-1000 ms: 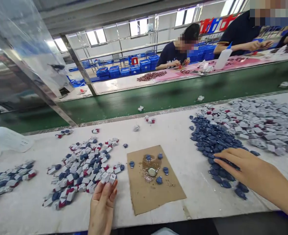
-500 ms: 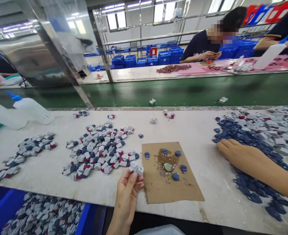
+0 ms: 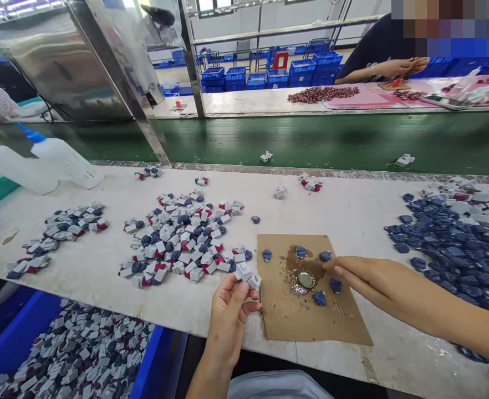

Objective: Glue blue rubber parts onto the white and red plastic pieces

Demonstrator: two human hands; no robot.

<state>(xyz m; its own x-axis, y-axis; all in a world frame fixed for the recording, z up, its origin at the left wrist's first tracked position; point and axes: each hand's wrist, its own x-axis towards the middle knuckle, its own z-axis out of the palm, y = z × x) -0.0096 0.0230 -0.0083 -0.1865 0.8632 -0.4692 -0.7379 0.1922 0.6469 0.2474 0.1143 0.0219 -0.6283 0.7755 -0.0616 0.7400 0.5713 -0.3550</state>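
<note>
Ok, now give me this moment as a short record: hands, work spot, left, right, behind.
Left hand: the hand holds a light-grey blocky piece
Right hand: the hand reaches over the brown cardboard sheet, fingertips by a dark-blue rough piece; grip unclear
Work spot: five dark-blue pieces lie around a round metal cap on the cardboard
Left: mixed pile of grey, blue and red pieces; translucent white bottle with blue nozzle
Right: pile of dark-blue pieces
Behind: green conveyor belt
</note>
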